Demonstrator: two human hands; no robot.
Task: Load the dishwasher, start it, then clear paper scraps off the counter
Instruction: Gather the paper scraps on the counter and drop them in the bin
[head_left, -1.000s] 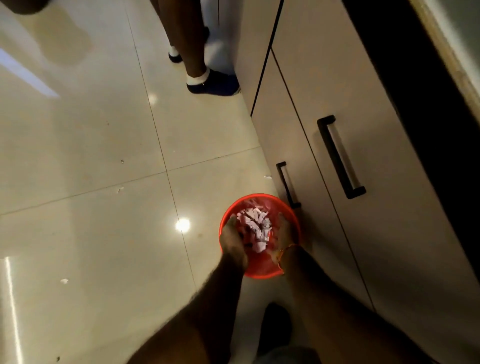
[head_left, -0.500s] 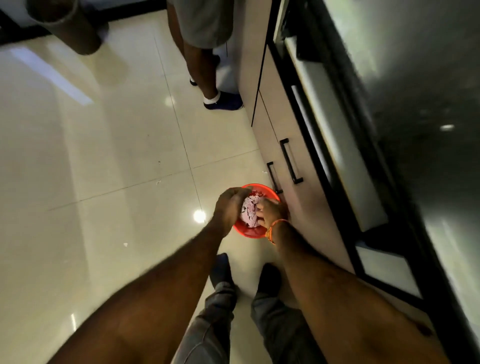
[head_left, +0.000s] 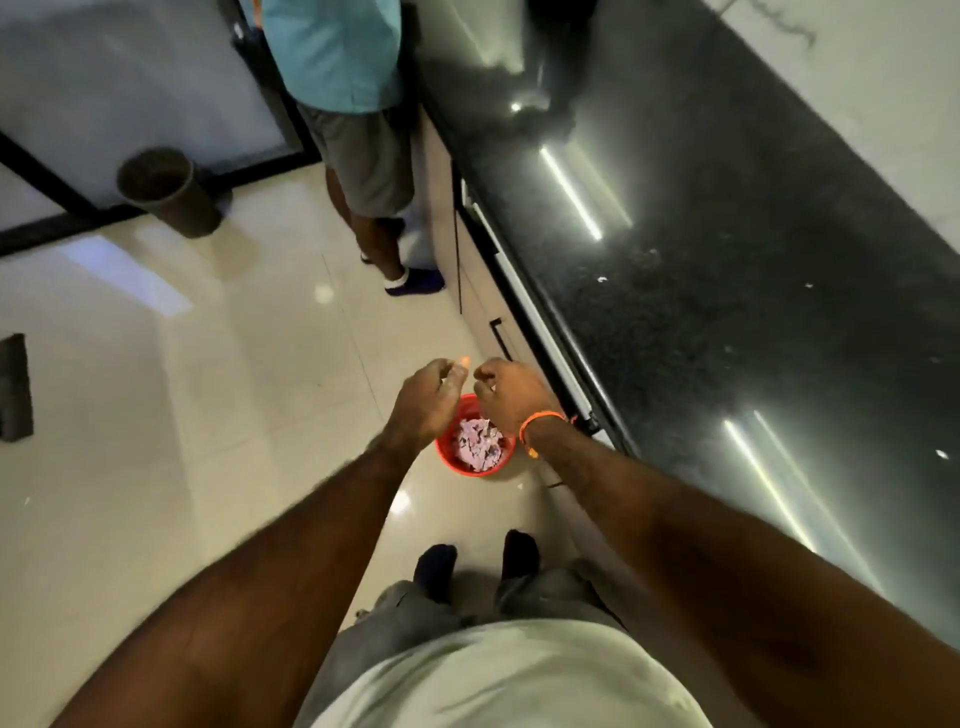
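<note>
A red bin (head_left: 448, 457) stands on the floor against the cabinets, filled with pale pink paper scraps (head_left: 478, 444). My left hand (head_left: 426, 402) and my right hand (head_left: 511, 395) hover close together just above its far rim, raised off the paper, fingers curled in. Nothing large is held; whether tiny scraps sit between the fingers is unclear. An orange band circles my right wrist. The black counter (head_left: 727, 312) runs along the right, with a few small white scraps (head_left: 602, 279) lying on it.
Another person (head_left: 358, 130) stands ahead by the counter's far end. A dark round bin (head_left: 169, 192) sits by a glass door at the back left. Cabinet fronts with black handles (head_left: 500, 338) line the right; glossy floor tiles (head_left: 182, 389) spread to the left.
Both hands have lifted out of the red bin and now hang above it. My head has risen, so the counter top and the standing person come into view.
</note>
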